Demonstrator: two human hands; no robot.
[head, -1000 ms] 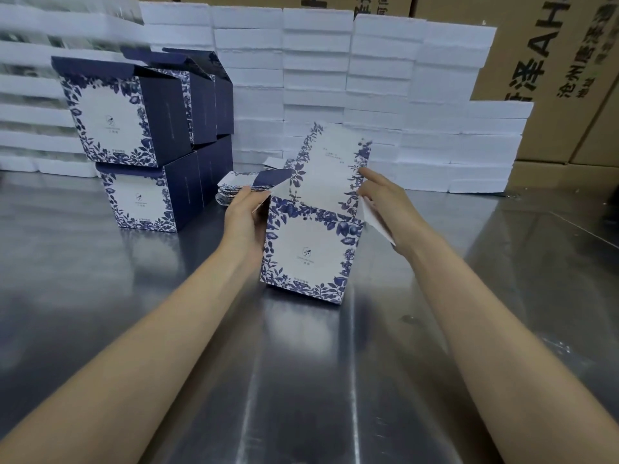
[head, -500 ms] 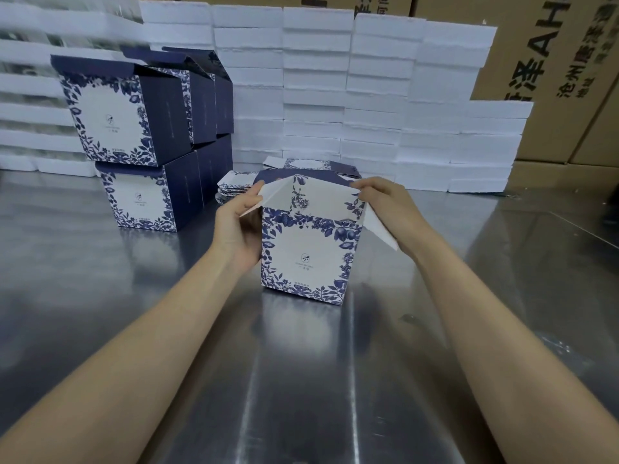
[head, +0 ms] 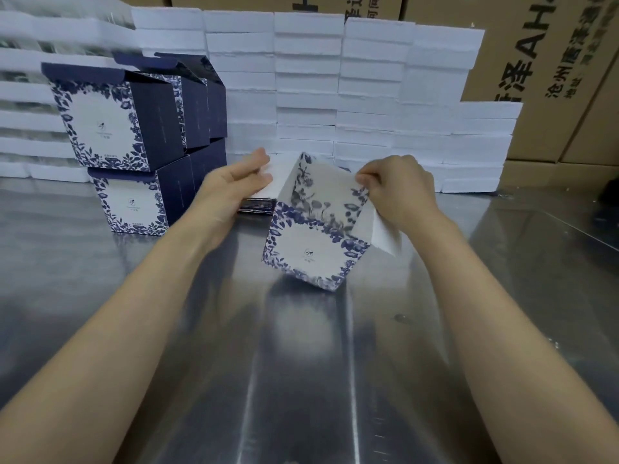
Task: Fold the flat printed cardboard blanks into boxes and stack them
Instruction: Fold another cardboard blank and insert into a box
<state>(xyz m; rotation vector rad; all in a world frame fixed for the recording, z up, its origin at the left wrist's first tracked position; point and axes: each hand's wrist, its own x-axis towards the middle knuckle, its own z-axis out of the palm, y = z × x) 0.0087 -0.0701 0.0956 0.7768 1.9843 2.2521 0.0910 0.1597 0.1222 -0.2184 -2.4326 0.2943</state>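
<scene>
While the half-folded box [head: 311, 242] stands tilted in the middle of the tabletop [head: 301, 380], my right hand [head: 398, 192] holds it: the fingers [head: 368, 177] are curled and pinch the right corner of its printed top flap. My left hand [head: 231, 189] is a little blurred; its fingers are straight and touch the white side flap on the left of the box. Just behind this hand lies a low pile of flat blanks [head: 258, 207]. At the far left the finished boxes [head: 110, 128] stand stacked in two levels. Behind them is a wall of white foam slabs [head: 308, 78], with brown cartons [head: 552, 78] at the far right.
</scene>
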